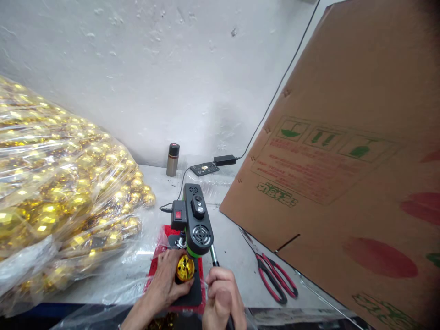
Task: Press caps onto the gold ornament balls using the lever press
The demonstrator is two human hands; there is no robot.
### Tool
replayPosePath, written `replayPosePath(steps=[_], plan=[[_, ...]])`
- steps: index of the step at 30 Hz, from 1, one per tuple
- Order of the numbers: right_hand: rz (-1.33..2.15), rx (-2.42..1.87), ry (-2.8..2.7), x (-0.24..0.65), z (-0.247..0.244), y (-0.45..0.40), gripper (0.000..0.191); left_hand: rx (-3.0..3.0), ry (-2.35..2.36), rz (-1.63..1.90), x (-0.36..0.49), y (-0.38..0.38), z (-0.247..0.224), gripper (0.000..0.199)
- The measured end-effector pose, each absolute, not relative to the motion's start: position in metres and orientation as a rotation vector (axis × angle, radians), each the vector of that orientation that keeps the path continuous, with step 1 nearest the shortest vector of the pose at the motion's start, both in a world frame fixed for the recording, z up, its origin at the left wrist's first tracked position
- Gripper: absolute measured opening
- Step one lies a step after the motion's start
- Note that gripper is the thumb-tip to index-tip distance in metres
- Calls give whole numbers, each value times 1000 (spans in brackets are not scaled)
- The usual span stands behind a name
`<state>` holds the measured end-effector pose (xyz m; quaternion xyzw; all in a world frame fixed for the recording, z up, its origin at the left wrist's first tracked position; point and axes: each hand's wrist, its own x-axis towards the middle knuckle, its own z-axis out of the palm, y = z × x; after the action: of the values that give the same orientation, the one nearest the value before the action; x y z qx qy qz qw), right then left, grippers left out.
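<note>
A shiny gold faceted ball sits under the head of a small black bench drill press. My left hand is closed round the ball's left side, thumb in front and fingers behind it. With my right hand I grip the press's lever, a metal rod with a dark end, to the right of the machine. The drill tip is hidden behind the machine's head. Beneath the black base lies a red mat.
A clear plastic bag full of gold balls fills the left. Red-handled scissors lie beside a large cardboard box on the right. Against the wall stand a grey bottle and a black power adapter with its cable.
</note>
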<state>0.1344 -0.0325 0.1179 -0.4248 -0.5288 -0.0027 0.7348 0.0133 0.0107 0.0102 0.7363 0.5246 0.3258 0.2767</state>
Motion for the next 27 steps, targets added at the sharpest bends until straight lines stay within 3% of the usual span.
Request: replayPosePath(steps=[27], plan=[[-144, -854, -1105, 132, 91, -21, 48, 1939, 1434, 804, 18, 11, 18, 49]])
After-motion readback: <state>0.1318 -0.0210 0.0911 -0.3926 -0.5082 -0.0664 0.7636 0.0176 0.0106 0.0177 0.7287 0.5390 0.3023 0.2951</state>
